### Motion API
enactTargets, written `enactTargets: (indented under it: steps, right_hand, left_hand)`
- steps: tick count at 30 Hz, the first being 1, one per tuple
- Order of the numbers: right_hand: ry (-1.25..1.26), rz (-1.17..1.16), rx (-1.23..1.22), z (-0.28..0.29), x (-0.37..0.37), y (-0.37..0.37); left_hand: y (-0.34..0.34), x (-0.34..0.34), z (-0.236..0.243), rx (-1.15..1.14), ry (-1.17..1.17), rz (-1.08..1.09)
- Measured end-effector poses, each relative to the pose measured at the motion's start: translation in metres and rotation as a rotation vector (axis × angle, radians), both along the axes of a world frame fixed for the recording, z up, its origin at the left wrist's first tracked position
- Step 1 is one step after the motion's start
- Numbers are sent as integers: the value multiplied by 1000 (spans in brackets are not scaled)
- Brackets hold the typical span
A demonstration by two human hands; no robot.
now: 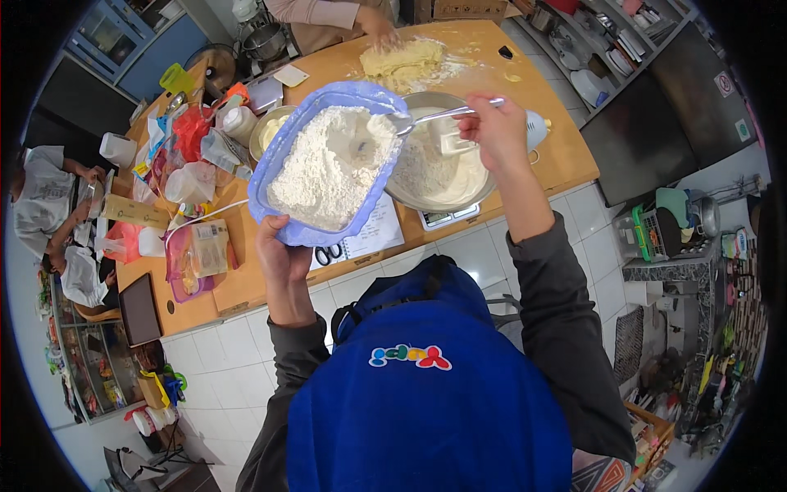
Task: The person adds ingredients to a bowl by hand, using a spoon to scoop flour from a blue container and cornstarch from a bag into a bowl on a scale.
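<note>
My left hand (pixel 283 261) grips the near left edge of a blue plastic basin (pixel 259 190), lifted and tilted over the table. White flour (pixel 316 176) fills much of it. Between the fingers of my right hand (pixel 497 138) is the handle of a metal spoon (pixel 447 114). The spoon's head carries flour at the basin's right rim. Right of and below the basin stands a metal mixing bowl (pixel 484 193) with a pale mixture and flour (pixel 425 170) in it. A whitish flat tool or scraper (pixel 456 141) shows inside, partly behind my right hand.
Under the bowl sits a white kitchen scale (pixel 451 216). Scissors (pixel 329 253) and an open notebook (pixel 377 233) lie below the basin. Across the table, another person's hand (pixel 379 28) is over yellow dough (pixel 402 66). Bags and containers crowd the left side, near a red bag (pixel 191 131).
</note>
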State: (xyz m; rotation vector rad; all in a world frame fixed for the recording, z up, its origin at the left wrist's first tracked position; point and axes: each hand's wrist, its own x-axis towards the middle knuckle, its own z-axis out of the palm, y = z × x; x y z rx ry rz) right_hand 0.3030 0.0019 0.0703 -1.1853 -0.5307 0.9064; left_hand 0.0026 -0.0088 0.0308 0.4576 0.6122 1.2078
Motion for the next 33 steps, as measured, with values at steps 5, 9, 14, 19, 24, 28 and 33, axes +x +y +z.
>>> enactTargets:
  steps: [5, 9, 14, 19, 24, 28, 33]
  right_hand:
    - [-71, -137, 53, -4, 23, -19]
    - [-362, -89, 86, -20, 24, -30]
    - [-439, -43, 96, -32, 16, -31]
    - [-439, -90, 92, -38, 21, -30]
    - [-438, -92, 68, -41, 24, -28]
    - [-427, -113, 65, -38, 21, -29]
    - [-406, -113, 73, -39, 22, -28]
  left_hand:
    - [0, -5, -3, -32, 24, 30]
    - [0, -6, -2, -56, 45, 69]
    - [1, -6, -3, -27, 34, 61]
    - [-1, -6, -2, -40, 45, 70]
    - [0, -6, -4, -39, 29, 49]
    - [0, -4, -1, -37, 14, 39]
    - [0, -4, -1, -23, 26, 40]
